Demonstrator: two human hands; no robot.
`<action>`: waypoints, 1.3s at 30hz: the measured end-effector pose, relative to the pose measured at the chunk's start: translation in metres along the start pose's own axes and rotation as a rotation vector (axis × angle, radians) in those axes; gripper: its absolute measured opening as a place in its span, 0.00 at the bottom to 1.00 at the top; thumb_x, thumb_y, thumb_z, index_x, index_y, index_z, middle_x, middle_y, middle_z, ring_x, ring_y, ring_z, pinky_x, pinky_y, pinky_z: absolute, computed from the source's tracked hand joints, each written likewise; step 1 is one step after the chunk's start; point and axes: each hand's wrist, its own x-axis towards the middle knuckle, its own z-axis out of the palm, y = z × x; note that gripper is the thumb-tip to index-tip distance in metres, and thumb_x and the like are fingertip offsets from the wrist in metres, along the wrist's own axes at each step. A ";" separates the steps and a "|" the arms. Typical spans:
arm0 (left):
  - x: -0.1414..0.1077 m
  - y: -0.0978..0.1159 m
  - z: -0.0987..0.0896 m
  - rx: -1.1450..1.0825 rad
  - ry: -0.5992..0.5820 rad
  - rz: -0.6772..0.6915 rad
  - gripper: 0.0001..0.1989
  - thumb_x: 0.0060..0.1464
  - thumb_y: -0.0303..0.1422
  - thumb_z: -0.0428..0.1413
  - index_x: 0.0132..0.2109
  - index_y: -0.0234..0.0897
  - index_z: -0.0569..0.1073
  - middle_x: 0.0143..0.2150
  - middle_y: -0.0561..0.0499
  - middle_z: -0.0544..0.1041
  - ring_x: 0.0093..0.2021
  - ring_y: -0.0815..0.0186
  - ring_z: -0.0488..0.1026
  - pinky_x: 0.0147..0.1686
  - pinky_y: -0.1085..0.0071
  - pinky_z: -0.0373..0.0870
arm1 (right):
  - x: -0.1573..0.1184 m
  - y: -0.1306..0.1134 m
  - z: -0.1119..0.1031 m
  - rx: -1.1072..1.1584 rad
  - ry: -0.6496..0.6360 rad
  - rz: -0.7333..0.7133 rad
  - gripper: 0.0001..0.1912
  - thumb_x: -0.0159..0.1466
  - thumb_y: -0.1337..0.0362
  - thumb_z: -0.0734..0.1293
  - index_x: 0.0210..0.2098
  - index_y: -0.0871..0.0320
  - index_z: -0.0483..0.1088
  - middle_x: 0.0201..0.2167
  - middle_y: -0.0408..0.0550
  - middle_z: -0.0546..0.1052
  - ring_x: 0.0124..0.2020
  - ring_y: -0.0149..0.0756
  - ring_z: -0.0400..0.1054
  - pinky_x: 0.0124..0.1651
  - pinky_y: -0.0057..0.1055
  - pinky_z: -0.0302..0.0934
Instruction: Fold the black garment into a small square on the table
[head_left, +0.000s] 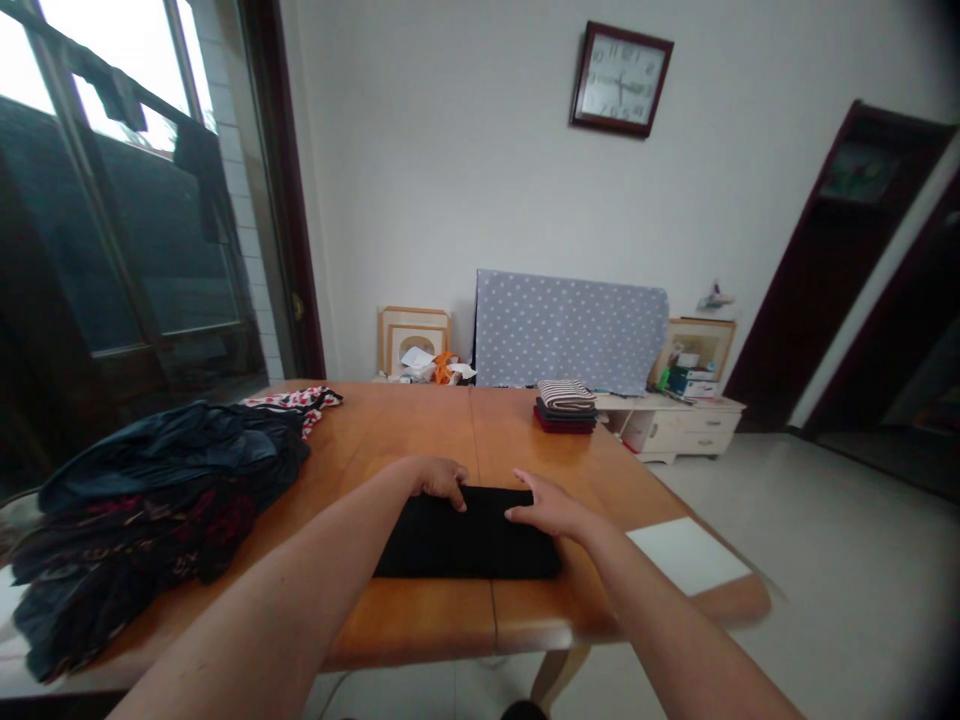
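A folded black garment point(472, 535) lies flat on the wooden table in front of me, its long side toward me. My left hand point(441, 482) is at its far left part, fingers curled over the far edge and thumb on the cloth. At the far right corner, my right hand point(551, 507) touches the garment with thumb and forefinger spread apart. The other fingers of that hand are mostly hidden. My left forearm covers part of the garment's left end.
Dark clothes point(165, 490) form a loose heap on the table's left. A folded stack with a striped piece point(566, 395) on top stands at the far right. A white sheet point(688, 555) lies near the right edge of the table point(405, 420). Behind stands a low white cabinet point(694, 430).
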 end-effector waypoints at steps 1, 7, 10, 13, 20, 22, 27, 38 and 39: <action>0.000 -0.001 0.000 -0.017 -0.012 0.007 0.21 0.36 0.40 0.64 0.41 0.41 0.72 0.38 0.52 0.80 0.36 0.58 0.77 0.30 0.67 0.73 | 0.006 0.000 -0.003 0.016 -0.062 0.012 0.49 0.51 0.54 0.75 0.67 0.62 0.58 0.65 0.59 0.65 0.63 0.48 0.61 0.63 0.38 0.55; -0.007 -0.007 -0.002 -0.040 -0.019 0.047 0.23 0.39 0.45 0.64 0.42 0.40 0.72 0.43 0.50 0.79 0.42 0.58 0.77 0.35 0.69 0.73 | 0.028 -0.003 -0.019 0.079 -0.307 0.071 0.19 0.47 0.63 0.73 0.39 0.58 0.77 0.36 0.46 0.79 0.37 0.40 0.71 0.40 0.31 0.63; -0.017 -0.015 -0.008 -0.020 -0.013 0.031 0.22 0.39 0.46 0.64 0.41 0.39 0.74 0.42 0.50 0.80 0.41 0.57 0.77 0.36 0.68 0.73 | 0.023 -0.003 -0.024 0.108 -0.306 0.061 0.11 0.48 0.64 0.71 0.31 0.58 0.75 0.29 0.41 0.76 0.32 0.36 0.68 0.33 0.27 0.58; -0.035 -0.032 -0.014 0.013 -0.006 -0.016 0.21 0.37 0.45 0.65 0.39 0.40 0.76 0.38 0.50 0.81 0.38 0.56 0.78 0.35 0.66 0.73 | 0.012 0.002 -0.025 0.179 -0.273 0.043 0.11 0.50 0.63 0.69 0.34 0.57 0.72 0.31 0.40 0.75 0.33 0.34 0.67 0.33 0.26 0.56; -0.080 -0.060 -0.036 0.084 0.092 -0.065 0.14 0.38 0.37 0.63 0.35 0.38 0.77 0.34 0.52 0.80 0.35 0.59 0.77 0.33 0.68 0.71 | 0.002 -0.004 -0.030 0.371 -0.111 0.094 0.12 0.48 0.65 0.68 0.34 0.58 0.70 0.28 0.40 0.73 0.32 0.34 0.65 0.34 0.27 0.55; -0.092 -0.056 -0.051 0.098 0.157 -0.041 0.14 0.41 0.38 0.62 0.37 0.38 0.77 0.36 0.52 0.80 0.38 0.59 0.76 0.35 0.69 0.70 | 0.004 -0.020 -0.043 0.324 -0.027 0.058 0.12 0.49 0.65 0.67 0.34 0.58 0.71 0.28 0.40 0.73 0.32 0.34 0.65 0.34 0.27 0.55; -0.127 -0.033 -0.067 0.362 0.574 0.076 0.12 0.50 0.37 0.58 0.42 0.39 0.74 0.42 0.49 0.78 0.43 0.58 0.73 0.42 0.66 0.66 | -0.003 -0.053 -0.066 0.172 0.271 -0.101 0.11 0.53 0.64 0.66 0.38 0.56 0.70 0.29 0.41 0.74 0.32 0.37 0.67 0.35 0.29 0.59; -0.185 -0.049 0.088 0.806 0.724 0.153 0.11 0.52 0.25 0.55 0.43 0.40 0.72 0.42 0.46 0.73 0.44 0.56 0.69 0.47 0.58 0.58 | -0.124 -0.006 0.032 -0.202 0.255 -0.412 0.23 0.50 0.75 0.60 0.43 0.51 0.69 0.50 0.47 0.75 0.57 0.43 0.65 0.60 0.44 0.60; -0.188 -0.050 0.091 0.785 0.719 0.145 0.10 0.52 0.26 0.55 0.43 0.40 0.72 0.42 0.46 0.73 0.44 0.56 0.69 0.47 0.58 0.58 | -0.129 -0.005 0.034 -0.206 0.255 -0.410 0.24 0.50 0.75 0.60 0.44 0.51 0.69 0.50 0.47 0.75 0.57 0.44 0.65 0.60 0.45 0.60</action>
